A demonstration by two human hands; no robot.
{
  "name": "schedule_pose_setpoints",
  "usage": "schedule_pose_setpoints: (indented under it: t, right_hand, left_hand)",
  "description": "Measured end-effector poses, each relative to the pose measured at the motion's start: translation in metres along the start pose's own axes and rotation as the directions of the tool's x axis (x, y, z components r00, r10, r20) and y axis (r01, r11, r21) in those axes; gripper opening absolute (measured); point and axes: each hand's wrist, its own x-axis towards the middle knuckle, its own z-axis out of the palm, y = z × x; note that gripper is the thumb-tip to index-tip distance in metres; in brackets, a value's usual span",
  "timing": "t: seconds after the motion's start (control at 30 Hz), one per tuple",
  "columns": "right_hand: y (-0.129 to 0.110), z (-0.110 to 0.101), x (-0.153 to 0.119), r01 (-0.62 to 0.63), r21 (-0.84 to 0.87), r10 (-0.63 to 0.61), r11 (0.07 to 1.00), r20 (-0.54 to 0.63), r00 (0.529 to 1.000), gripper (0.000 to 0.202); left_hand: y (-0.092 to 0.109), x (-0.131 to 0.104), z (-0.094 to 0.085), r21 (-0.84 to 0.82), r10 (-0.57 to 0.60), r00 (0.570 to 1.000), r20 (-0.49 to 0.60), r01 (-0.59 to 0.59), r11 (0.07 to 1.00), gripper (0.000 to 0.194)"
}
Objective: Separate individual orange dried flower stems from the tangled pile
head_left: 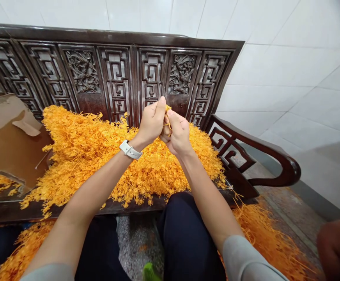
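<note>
My left hand [152, 121], with a pale watch strap [130, 150] on its wrist, is closed with its thumb pointing up. Against it, my right hand [178, 130] is closed too, fingers pinched. Between the two sits a small yellow-orange plastic piece [167, 108], with a thin strand of the same colour running down over the fingers. Most of that piece is hidden by my fingers. Both hands are raised above a big heap of yellow-orange plastic sprigs [155, 168] on the seat of a dark carved wooden bench [105, 35].
An open cardboard box [9, 144] stands on the bench at the left. The bench's curved armrest [275, 156] bounds the right side. More orange strands [269, 226] lie on the floor at the right. Part of another person [338, 246] shows at the lower right edge.
</note>
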Motion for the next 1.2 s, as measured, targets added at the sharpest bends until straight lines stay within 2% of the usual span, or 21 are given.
schedule_pose_setpoints:
  t: [0.1,0.17,0.3,0.4,0.47,0.57,0.67,0.8,0.87,0.93,1.03,1.13,1.2]
  right_hand:
    - [-0.003,-0.002,-0.001,-0.065,0.031,0.064,0.997,0.042,0.997,0.055]
    - [-0.008,-0.003,-0.001,-0.091,0.075,0.086,0.993,0.065,0.994,0.055]
    - [-0.022,-0.004,-0.002,-0.118,0.176,0.110,0.977,0.053,0.993,0.052]
    - [-0.031,-0.001,-0.005,-0.129,0.216,0.120,0.968,0.054,0.991,0.048]
    - [-0.035,0.000,-0.006,-0.155,0.221,0.145,0.963,0.063,0.987,0.048]
    - [-0.038,-0.004,-0.005,-0.190,0.226,0.176,0.956,0.077,0.981,0.046]
    - [-0.037,-0.012,-0.002,-0.200,0.240,0.190,0.950,0.065,0.980,0.045]
    - [-0.029,-0.019,0.003,-0.230,0.256,0.220,0.939,0.069,0.973,0.040]
    - [-0.024,-0.020,0.004,-0.253,0.258,0.239,0.932,0.084,0.967,0.038]
    - [-0.020,-0.019,0.005,-0.279,0.249,0.264,0.927,0.093,0.960,0.038]
    - [-0.017,-0.019,0.006,-0.308,0.222,0.296,0.925,0.086,0.951,0.039]
    - [-0.014,-0.018,0.007,-0.313,0.201,0.304,0.928,0.076,0.950,0.042]
    - [-0.012,-0.017,0.007,-0.319,0.188,0.310,0.929,0.077,0.948,0.042]
  left_hand:
    - [0.002,-0.003,0.000,-0.099,-0.071,0.997,0.007,0.072,0.992,0.063]
    - [0.007,-0.004,-0.001,-0.174,-0.159,0.987,0.014,0.159,0.972,0.063]
    - [0.028,-0.001,0.001,-0.371,-0.372,0.926,0.062,0.368,0.853,0.061]
    - [0.043,0.005,0.003,-0.475,-0.443,0.894,0.059,0.416,0.776,0.060]
    - [0.043,0.010,-0.001,-0.505,-0.477,0.877,0.049,0.434,0.746,0.060]
    - [0.027,0.021,-0.017,-0.508,-0.529,0.847,0.050,0.478,0.717,0.059]
    - [-0.004,0.030,-0.041,-0.484,-0.578,0.816,-0.018,0.499,0.719,0.053]
    - [-0.040,0.036,-0.063,-0.470,-0.680,0.713,-0.168,0.549,0.691,0.044]
    - [-0.050,0.035,-0.067,-0.476,-0.715,0.683,-0.146,0.585,0.656,0.037]
    - [-0.056,0.032,-0.068,-0.442,-0.719,0.692,-0.062,0.627,0.641,0.030]
    - [-0.066,0.026,-0.065,-0.236,-0.637,0.767,0.076,0.635,0.736,0.017]
    - [-0.079,0.019,-0.062,0.075,-0.459,0.886,0.062,0.455,0.887,0.027]
    - [-0.086,0.016,-0.060,0.226,-0.347,0.935,0.073,0.323,0.919,0.033]
